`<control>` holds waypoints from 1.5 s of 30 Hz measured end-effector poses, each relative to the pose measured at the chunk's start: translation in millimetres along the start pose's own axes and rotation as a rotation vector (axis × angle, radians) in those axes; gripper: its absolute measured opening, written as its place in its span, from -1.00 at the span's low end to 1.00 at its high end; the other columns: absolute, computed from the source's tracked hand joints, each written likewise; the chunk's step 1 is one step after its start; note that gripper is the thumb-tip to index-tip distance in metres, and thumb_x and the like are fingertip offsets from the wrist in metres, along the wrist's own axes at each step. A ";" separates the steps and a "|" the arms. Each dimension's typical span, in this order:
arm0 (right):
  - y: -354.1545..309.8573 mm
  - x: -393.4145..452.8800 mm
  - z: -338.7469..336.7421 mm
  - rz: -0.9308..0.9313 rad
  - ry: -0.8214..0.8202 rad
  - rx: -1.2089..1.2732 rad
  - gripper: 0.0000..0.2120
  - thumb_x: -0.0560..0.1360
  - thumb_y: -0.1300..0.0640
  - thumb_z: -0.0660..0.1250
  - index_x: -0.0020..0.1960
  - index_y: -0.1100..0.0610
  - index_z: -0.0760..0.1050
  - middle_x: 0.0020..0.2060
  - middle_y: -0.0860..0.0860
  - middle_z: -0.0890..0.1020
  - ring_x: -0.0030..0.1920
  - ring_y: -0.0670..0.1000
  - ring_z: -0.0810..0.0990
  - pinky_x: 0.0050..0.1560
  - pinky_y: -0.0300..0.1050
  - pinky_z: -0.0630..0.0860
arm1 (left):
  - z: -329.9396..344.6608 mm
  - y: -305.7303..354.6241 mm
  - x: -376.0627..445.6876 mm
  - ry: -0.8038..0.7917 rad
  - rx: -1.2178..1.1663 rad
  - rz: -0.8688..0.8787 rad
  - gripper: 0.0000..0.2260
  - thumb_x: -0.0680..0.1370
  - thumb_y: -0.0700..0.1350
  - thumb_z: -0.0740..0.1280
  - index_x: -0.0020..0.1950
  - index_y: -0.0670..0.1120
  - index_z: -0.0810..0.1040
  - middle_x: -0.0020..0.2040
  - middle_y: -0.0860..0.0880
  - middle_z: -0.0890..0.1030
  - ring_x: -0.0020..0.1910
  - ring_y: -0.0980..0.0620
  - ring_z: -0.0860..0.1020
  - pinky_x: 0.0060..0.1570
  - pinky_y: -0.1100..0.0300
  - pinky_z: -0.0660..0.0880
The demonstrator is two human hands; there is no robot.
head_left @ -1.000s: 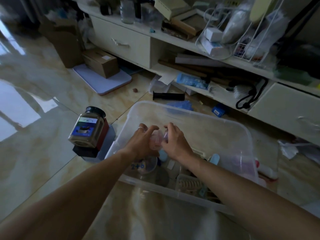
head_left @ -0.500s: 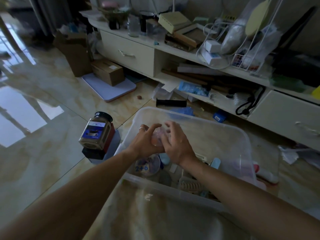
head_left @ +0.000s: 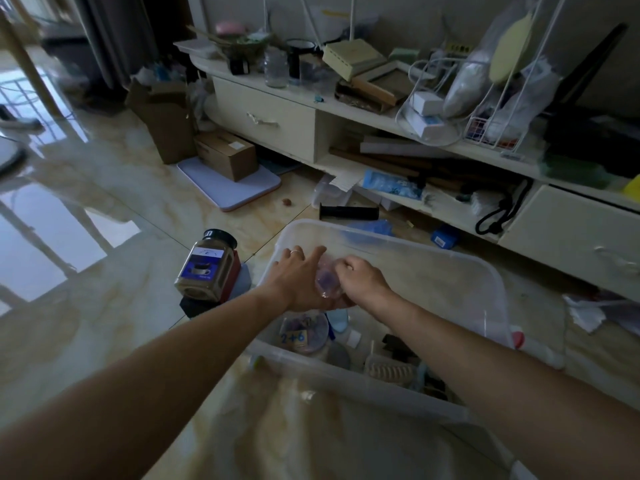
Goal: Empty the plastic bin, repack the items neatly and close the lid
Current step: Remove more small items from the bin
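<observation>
Two hands on one small clear container above the bin

Both hands meet over the open plastic bin (head_left: 491,271), which sits on the glossy tiled floor (head_left: 104,306) in front of a low cream cabinet (head_left: 277,123). The left hand (head_left: 298,278) has its fingers spread, a ring on one, with its palm under and beside a small clear container (head_left: 327,280) tinted purple and pink. The right hand (head_left: 362,280) is curled closed over the container's other side, so the two hands grip it between them, above the bin's left half.

Inside the bin, toward its near wall, lie a round clear tub (head_left: 304,334) with a "2+6" card showing through it, a pale comb-like piece (head_left: 389,370), a white-capped bottle (head_left: 349,337) and some darker bits too dim to tell apart. The far half of the bin looks mostly bare.

Just left of the bin, outside it, a square jar (head_left: 207,265) with a black cap and a blue label stands on a dark block. A black cylinder (head_left: 348,213) lies on the floor beyond the bin's far rim.
</observation>
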State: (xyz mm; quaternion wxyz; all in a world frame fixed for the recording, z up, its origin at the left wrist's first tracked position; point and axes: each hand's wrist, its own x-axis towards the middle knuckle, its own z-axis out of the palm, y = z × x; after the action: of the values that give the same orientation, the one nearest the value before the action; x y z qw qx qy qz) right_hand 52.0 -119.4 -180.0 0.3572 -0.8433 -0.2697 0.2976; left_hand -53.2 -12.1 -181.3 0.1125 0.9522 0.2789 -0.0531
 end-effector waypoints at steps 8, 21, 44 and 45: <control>-36.9 2.7 4.4 -0.179 -0.047 0.120 -0.59 0.63 -0.13 0.05 -0.05 0.06 0.59 -0.18 0.05 0.70 -0.20 0.07 0.70 -0.07 0.03 0.59 | -71.2 -20.9 -33.3 -0.059 0.136 -0.012 -0.04 0.24 0.42 0.46 0.47 0.10 0.11 0.24 -0.15 0.41 0.17 -0.12 0.39 0.01 0.01 0.42; 1.0 29.0 58.9 -0.137 -0.010 -0.206 -0.48 0.55 -0.09 0.00 0.01 0.19 0.65 -0.01 0.27 0.69 0.02 0.28 0.65 0.16 0.13 0.56 | -24.1 -97.4 -170.7 -0.059 0.130 -0.150 -0.09 0.20 0.43 0.41 0.39 0.04 0.17 0.19 -0.12 0.44 0.13 -0.14 0.44 0.00 0.03 0.52; 73.4 52.5 71.9 -0.158 -0.111 -0.555 -0.70 0.61 0.09 0.17 -0.21 0.18 0.52 -0.13 0.29 0.62 -0.19 0.20 0.51 -0.19 -0.01 0.38 | 129.5 -158.1 -141.7 -0.207 0.181 -0.247 -0.03 0.29 0.34 0.47 0.52 0.07 0.05 0.42 -0.18 0.28 0.33 -0.18 0.32 0.17 -0.03 0.45; 74.6 52.7 71.9 -0.156 -0.116 -0.551 -0.70 0.61 0.09 0.17 -0.25 0.15 0.49 -0.14 0.28 0.61 -0.19 0.20 0.52 -0.20 -0.02 0.38 | 131.4 -159.8 -140.3 -0.198 0.184 -0.241 -0.04 0.29 0.34 0.46 0.52 0.08 0.06 0.42 -0.18 0.28 0.32 -0.18 0.32 0.17 -0.02 0.45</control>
State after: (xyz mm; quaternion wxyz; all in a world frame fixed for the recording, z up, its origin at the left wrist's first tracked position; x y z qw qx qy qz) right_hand 55.8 -97.1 -294.0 0.1207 -0.8668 -0.4245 0.2323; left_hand -262.7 13.8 -315.2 0.0445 0.9083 0.3724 -0.1852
